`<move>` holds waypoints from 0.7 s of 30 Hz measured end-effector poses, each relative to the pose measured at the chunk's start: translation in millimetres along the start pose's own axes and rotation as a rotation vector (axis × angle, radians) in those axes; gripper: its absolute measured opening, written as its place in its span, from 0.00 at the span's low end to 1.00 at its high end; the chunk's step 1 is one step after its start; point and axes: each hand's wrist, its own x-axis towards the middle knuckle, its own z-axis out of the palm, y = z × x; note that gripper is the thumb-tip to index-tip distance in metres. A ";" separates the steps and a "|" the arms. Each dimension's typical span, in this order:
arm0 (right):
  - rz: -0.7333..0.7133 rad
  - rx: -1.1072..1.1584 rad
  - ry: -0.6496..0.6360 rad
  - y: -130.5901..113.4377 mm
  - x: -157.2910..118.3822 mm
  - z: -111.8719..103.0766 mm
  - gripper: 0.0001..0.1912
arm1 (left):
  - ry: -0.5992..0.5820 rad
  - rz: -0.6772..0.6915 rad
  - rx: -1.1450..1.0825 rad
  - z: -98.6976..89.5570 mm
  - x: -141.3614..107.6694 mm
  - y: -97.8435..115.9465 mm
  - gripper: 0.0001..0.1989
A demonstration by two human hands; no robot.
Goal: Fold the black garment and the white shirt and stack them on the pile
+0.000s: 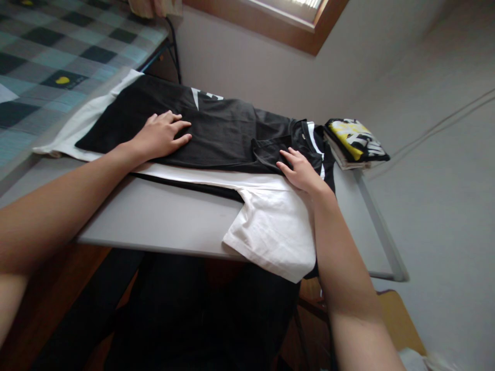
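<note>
Black shirt, 1: lay over white cloth on the desk; judged light, soft, limp, best held at collar and hem. Hands, 2, apart: left hand spread on the shirt, right hand splayed near the collar.

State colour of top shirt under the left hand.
Black with white print; the top shirt shows best in the head view.

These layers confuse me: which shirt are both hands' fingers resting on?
The black shirt with white print, uppermost under the left hand and right hand; the white shirt lies beneath, and the yellow-printed garment sits folded at right.
</note>
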 end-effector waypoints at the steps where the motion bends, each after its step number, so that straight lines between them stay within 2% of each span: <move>1: 0.002 -0.003 0.000 -0.1 -0.2 0.0 0.33 | 0.011 0.001 0.002 0.4 -0.1 -0.2 0.36; 8: -0.001 0.008 -0.004 -1.1 -0.9 -0.9 0.33 | 0.027 0.016 0.011 2.6 0.6 -3.7 0.29; 21: 0.001 -0.022 -0.009 -1.9 -0.7 0.0 0.32 | 0.007 0.011 0.091 3.1 0.0 -2.0 0.31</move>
